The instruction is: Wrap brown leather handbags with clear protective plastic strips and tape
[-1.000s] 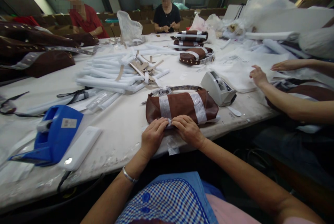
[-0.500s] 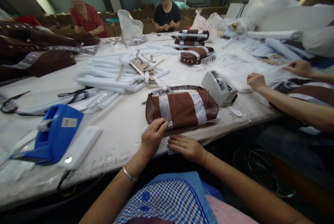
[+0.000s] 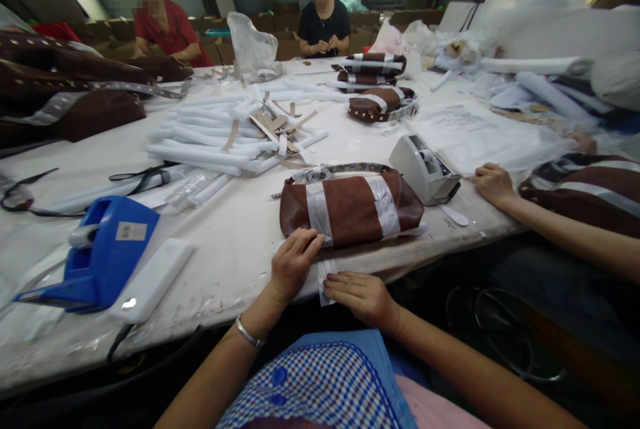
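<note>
A brown handbag [image 3: 353,215] lies in front of me near the table edge, with two clear plastic bands wrapped around it. My left hand [image 3: 296,263] is closed, its curled fingers gripping the bag's lower edge by the left band. Below the bag, a strip of clear plastic film [image 3: 327,282] hangs at the table edge. My right hand [image 3: 365,297] touches this strip with its fingers stretched out and close together; its thumb is hidden. Behind the bag, its studded strap [image 3: 353,167] and a coil of plastic lie along the top.
A grey tape dispenser [image 3: 425,172] stands beside the bag, a blue one [image 3: 107,255] at left. White paper rolls [image 3: 210,139] and cardboard strips lie behind. Wrapped bags [image 3: 383,103] are farther back. A co-worker's hand [image 3: 493,183] is at right; two people sit opposite.
My right hand has shifted slightly down and right, and more of the plastic strip shows. My left hand stays at the bag. The co-worker's hands at right have moved.
</note>
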Motion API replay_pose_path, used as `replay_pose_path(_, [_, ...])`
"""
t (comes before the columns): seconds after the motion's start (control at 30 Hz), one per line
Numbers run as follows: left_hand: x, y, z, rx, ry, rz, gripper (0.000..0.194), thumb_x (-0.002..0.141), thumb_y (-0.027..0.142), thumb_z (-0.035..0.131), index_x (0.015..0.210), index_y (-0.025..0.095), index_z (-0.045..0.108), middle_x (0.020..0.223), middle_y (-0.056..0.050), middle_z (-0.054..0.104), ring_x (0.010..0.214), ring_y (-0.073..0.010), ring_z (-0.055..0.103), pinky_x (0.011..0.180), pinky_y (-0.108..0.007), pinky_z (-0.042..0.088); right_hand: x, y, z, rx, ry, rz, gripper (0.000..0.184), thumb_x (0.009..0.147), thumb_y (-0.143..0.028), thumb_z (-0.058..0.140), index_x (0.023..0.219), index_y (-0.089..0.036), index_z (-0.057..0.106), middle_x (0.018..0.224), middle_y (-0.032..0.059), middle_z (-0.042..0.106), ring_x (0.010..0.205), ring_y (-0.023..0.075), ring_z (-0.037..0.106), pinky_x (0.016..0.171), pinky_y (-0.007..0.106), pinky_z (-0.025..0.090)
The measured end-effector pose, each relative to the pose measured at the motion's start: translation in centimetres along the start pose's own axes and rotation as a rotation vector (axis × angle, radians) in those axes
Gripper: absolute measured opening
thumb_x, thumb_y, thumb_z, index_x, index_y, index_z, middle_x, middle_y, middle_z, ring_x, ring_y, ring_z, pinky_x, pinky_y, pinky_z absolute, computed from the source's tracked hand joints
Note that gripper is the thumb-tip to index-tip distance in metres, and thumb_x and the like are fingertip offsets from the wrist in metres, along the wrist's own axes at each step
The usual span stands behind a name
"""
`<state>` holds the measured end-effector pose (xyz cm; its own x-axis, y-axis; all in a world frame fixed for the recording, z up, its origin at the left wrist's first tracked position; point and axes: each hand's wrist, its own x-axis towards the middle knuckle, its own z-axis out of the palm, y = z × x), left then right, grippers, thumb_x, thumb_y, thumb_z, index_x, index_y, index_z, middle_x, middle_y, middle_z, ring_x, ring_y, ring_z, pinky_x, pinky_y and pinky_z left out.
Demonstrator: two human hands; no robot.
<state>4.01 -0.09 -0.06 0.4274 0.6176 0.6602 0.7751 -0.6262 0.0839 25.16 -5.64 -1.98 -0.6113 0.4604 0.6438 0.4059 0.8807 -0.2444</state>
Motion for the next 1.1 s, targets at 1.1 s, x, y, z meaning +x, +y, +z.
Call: replay_pose_path(1.1, [-0.5, 0.6, -0.8, -0.123, 0.052, -0.138, 0.037, 0.092, 0.029, 0.062, 0.126, 0.018, 0.054, 0.104, -0.008, 0.074, 0.098, -0.0220, 0.071, 0.088, -0.032, 0.058, 10.9, 7.9, -2.4, -0.146, -0.111, 0.169, 0.018, 0.096, -0.033, 0.059, 0.092, -0.022, 0.073, 0.084, 0.0027, 0.072, 0.079, 0.0161, 0.062, 0.076, 0.028, 0.052])
